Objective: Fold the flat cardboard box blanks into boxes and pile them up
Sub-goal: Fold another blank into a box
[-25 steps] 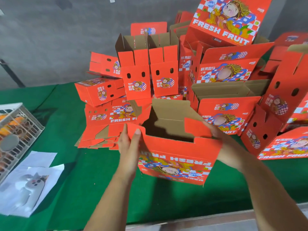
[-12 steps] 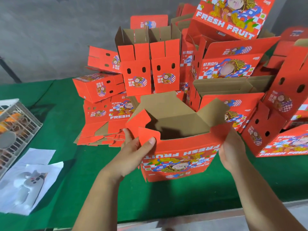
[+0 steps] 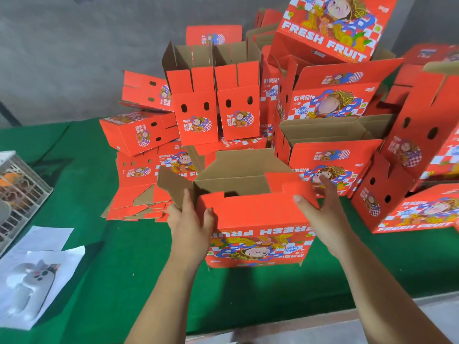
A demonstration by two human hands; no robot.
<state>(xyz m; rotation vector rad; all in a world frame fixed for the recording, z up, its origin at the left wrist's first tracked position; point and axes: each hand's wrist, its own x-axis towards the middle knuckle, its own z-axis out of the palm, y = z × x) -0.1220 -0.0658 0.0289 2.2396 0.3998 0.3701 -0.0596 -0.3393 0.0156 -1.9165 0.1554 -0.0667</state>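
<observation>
Green table cloth [image 3: 104, 259]: an open red box [image 3: 258, 234] (print upside down) is gripped by the left hand [image 3: 190, 227] and right hand [image 3: 320, 214].

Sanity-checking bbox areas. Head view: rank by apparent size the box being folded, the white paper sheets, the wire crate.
1. box being folded, nearest the camera, so partly inflated
2. white paper sheets
3. wire crate, cut off by the frame edge, so unsure against the sheets

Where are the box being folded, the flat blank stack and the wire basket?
Box being folded [image 3: 258, 214]: head view, plain red front wall above the lettering.
Flat blank stack [image 3: 129, 207]: head view, red top sheet.
Wire basket [image 3: 27, 192]: head view, mesh side wall.
</observation>
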